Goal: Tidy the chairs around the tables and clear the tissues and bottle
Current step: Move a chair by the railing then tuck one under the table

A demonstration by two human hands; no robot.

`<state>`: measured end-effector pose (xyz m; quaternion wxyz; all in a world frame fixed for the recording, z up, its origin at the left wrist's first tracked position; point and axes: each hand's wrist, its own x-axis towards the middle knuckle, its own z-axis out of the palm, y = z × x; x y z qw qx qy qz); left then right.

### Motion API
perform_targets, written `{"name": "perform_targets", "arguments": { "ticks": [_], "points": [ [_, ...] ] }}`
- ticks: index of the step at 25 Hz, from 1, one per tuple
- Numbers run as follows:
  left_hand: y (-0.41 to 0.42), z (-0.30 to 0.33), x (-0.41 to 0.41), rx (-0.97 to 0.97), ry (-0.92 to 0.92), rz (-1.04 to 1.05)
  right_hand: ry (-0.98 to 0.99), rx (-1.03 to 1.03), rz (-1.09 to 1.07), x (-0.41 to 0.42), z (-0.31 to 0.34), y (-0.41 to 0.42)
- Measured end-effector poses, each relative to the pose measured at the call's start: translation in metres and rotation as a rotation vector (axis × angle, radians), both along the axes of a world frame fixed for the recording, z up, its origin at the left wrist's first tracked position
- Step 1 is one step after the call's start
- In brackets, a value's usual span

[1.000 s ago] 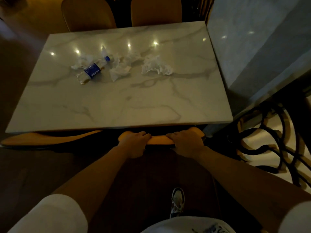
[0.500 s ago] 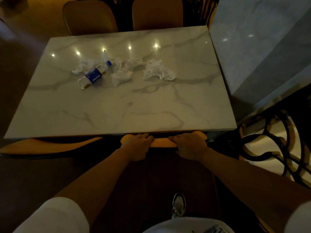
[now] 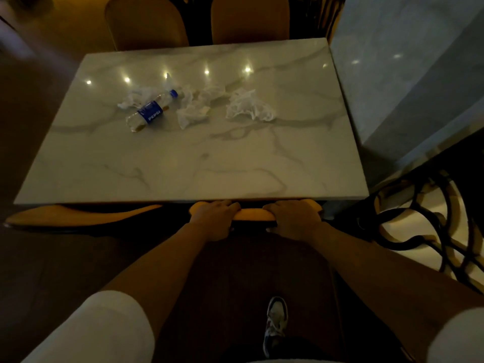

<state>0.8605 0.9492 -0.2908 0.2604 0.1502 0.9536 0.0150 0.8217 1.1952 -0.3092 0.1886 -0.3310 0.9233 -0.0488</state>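
Note:
My left hand (image 3: 213, 218) and my right hand (image 3: 294, 218) both grip the top edge of an orange chair back (image 3: 252, 214) at the near side of a marble table (image 3: 235, 169). The chair's seat is hidden under the tabletop. A clear plastic bottle with a blue label and cap (image 3: 150, 111) lies on its side at the table's far left. Several crumpled white tissues lie around it: one behind the bottle (image 3: 131, 98), one to its right (image 3: 192, 115), and the largest further right (image 3: 248, 106).
A second orange chair back (image 3: 78, 214) shows at the near left table edge. Two more chairs (image 3: 146, 22) (image 3: 250, 19) stand at the far side. A grey marble wall (image 3: 408, 74) rises on the right, with a black ornate metal railing (image 3: 429, 226) below it. My shoe (image 3: 275, 323) is on the dark floor.
Both hands have pushed the chair back closer to the table's near edge, and my view has moved forward. Bottle and tissues have not moved.

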Motion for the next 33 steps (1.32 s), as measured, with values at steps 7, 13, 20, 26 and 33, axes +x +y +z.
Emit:
{"name": "perform_targets", "arguments": {
  "ticks": [7,13,20,26,33],
  "points": [
    [0.006,0.016,0.029,0.053,0.014,0.288,-0.331,-0.025,-0.083,-0.004,0.02,-0.011],
    [-0.048,0.049,0.079,0.164,0.153,0.486,-0.303,-0.146,-0.021,0.021,0.04,-0.106],
    [-0.204,0.079,0.183,0.153,0.242,0.84,-0.165,-0.172,0.237,0.096,0.067,-0.278],
    [-0.365,0.086,0.266,0.163,0.225,0.953,-0.044,-0.169,0.299,0.148,0.095,-0.448],
    [-0.519,0.093,0.292,0.202,0.24,0.95,-0.043,-0.157,0.27,0.166,0.11,-0.6]
  ]
}}
